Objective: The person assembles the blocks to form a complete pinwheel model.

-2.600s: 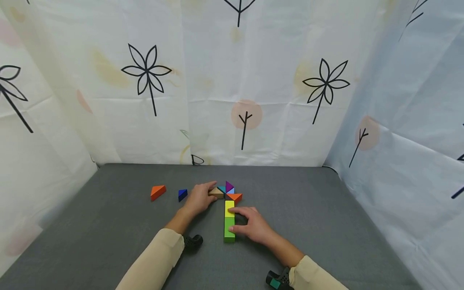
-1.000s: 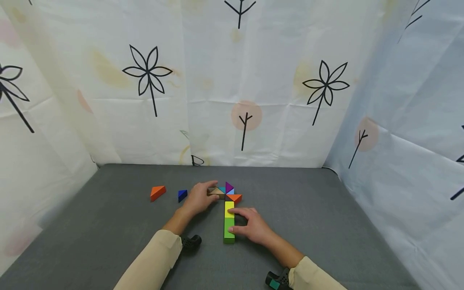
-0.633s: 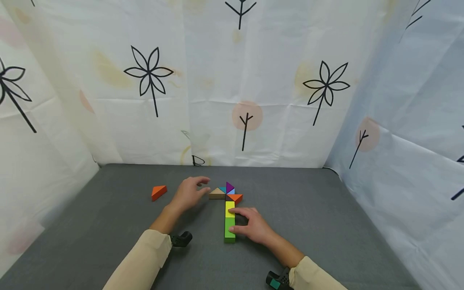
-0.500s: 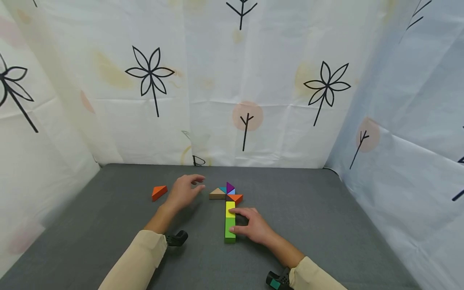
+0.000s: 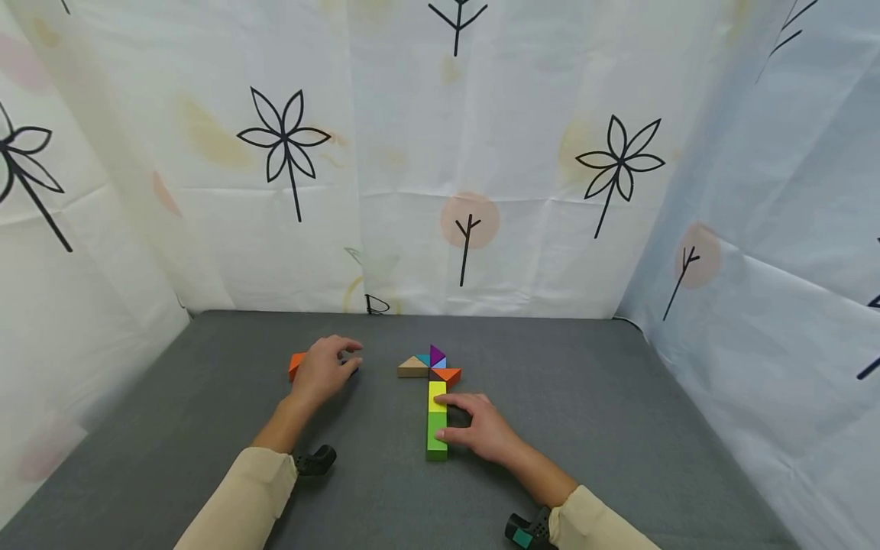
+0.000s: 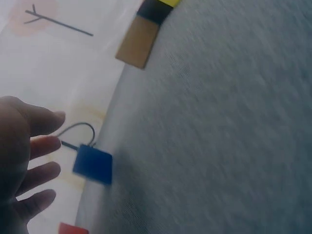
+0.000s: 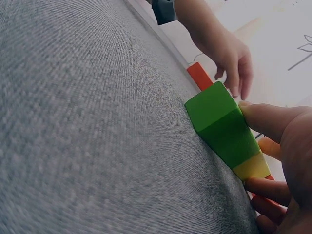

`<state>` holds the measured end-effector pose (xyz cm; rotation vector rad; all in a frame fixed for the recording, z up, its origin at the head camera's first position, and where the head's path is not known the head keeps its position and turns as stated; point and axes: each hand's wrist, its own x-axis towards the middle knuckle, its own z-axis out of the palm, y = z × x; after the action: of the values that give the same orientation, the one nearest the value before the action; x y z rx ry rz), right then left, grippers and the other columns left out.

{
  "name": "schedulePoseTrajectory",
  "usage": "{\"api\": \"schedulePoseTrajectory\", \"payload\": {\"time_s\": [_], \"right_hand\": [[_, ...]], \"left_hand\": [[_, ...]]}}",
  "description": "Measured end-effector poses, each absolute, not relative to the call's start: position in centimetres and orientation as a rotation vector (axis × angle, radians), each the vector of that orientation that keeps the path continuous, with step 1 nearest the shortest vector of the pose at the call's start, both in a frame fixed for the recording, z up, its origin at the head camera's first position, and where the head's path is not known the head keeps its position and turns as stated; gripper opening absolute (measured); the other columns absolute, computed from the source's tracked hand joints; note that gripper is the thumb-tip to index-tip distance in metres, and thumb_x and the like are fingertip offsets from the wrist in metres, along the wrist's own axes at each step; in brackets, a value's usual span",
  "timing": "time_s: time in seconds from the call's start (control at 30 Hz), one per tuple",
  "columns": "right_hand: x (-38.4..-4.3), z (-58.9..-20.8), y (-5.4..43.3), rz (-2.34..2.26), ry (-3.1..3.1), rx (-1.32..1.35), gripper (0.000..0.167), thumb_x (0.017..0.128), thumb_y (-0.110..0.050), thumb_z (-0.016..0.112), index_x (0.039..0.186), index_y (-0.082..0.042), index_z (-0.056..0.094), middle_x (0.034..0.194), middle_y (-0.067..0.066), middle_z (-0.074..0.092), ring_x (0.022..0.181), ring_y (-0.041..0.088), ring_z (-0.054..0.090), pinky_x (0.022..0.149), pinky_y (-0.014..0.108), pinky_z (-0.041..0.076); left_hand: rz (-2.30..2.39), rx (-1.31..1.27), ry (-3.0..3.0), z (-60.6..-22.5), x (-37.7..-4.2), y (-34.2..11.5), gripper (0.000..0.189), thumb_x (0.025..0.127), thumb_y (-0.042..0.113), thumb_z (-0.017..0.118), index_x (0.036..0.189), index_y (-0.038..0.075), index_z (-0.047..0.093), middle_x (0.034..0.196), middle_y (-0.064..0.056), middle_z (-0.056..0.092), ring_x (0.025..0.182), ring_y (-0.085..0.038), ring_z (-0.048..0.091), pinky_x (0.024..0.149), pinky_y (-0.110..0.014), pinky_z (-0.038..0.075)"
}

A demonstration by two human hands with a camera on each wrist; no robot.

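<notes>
My left hand [image 5: 323, 370], fingers spread and loosely bent, hovers over a dark blue triangular block [image 6: 93, 164]. In the left wrist view a gap separates the fingertips from that block; from the head most of it is hidden. Partly behind this hand lies an orange triangular block [image 5: 296, 367]. My right hand [image 5: 477, 428] rests its thumb on a green block [image 5: 436, 447] and its index finger on a yellow block [image 5: 436, 389]. These two line up end to end, forming a stem. Beyond them sit tan [image 5: 412, 372], purple [image 5: 436, 355], light blue [image 5: 438, 364] and orange [image 5: 447, 375] triangular blocks.
A grey cloth-covered table [image 5: 584, 412] lies under everything. White printed fabric [image 5: 522, 267] hangs along its back and sides. A teal triangular block [image 5: 422, 357] touches the group behind the tan one.
My left hand has let go of the tan block, which stays left of the group, and moved left over the dark blue block. The right hand has stayed on the stem.
</notes>
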<state>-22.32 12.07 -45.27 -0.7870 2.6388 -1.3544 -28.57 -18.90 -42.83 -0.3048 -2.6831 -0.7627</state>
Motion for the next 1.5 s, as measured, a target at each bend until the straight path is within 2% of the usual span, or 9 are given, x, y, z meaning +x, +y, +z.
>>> {"api": "schedulePoseTrajectory", "payload": {"time_s": [0.13,0.27,0.5,0.63,1.1,1.5], "right_hand": [[-22.3,-45.2,12.1,-1.351,2.643,-0.788,0.052,0.084,-0.032,0.077,0.131,-0.014,0.062,0.132,0.006,0.059,0.121,0.031,0.043,0.098,0.055,0.035],[-22.2,-45.2,12.1,-1.342,2.647,-0.787,0.052,0.084,-0.032,0.077,0.131,-0.015,0.062,0.132,0.005,0.058,0.121,0.031,0.043,0.098,0.055,0.035],[-22.3,-45.3,12.1,-1.356,2.639,-0.784,0.052,0.084,-0.032,0.077,0.131,-0.015,0.062,0.133,0.005,0.058,0.121,0.031,0.042,0.099,0.055,0.035],[-22.3,-45.4,12.1,-1.344,2.638,-0.791,0.052,0.084,-0.031,0.077,0.131,-0.016,0.062,0.132,0.005,0.058,0.121,0.032,0.042,0.098,0.056,0.035],[-22.3,-45.2,12.1,-1.348,2.642,-0.778,0.052,0.084,-0.031,0.077,0.131,-0.015,0.062,0.132,0.005,0.058,0.119,0.03,0.043,0.098,0.054,0.036],[-22.3,-45.3,12.1,-1.335,2.653,-0.787,0.052,0.084,-0.032,0.078,0.131,-0.017,0.062,0.132,0.004,0.058,0.119,0.031,0.043,0.097,0.055,0.036]], "left_hand": [[-0.727,-0.245,-2.744,-43.2,-28.5,-19.4,0.032,0.087,0.022,0.075,0.117,0.01,0.071,0.113,-0.011,0.063,0.097,-0.03,0.058,0.078,-0.048,0.049],[-0.697,-0.188,-2.799,-43.6,-28.5,-19.9,0.036,0.087,0.026,0.075,0.119,0.009,0.069,0.111,-0.013,0.062,0.099,-0.03,0.059,0.079,-0.049,0.05],[-0.662,-0.14,-2.881,-43.9,-28.6,-20.3,0.034,0.088,0.027,0.074,0.115,0.008,0.069,0.089,-0.006,0.063,0.074,-0.02,0.056,0.064,-0.041,0.048],[-0.656,-0.122,-2.894,-44.1,-28.7,-20.2,0.028,0.087,0.025,0.075,0.109,0.008,0.07,0.081,-0.003,0.064,0.068,-0.018,0.055,0.06,-0.038,0.046],[-0.658,-0.178,-2.834,-42.7,-28.3,-18.9,0.028,0.087,0.026,0.075,0.109,0.01,0.07,0.078,-0.001,0.062,0.063,-0.016,0.053,0.054,-0.032,0.044],[-0.58,-0.282,-2.843,-42.5,-27.9,-16.2,0.025,0.086,0.025,0.076,0.107,0.012,0.071,0.079,0.0,0.06,0.063,-0.015,0.051,0.055,-0.031,0.043]]}}
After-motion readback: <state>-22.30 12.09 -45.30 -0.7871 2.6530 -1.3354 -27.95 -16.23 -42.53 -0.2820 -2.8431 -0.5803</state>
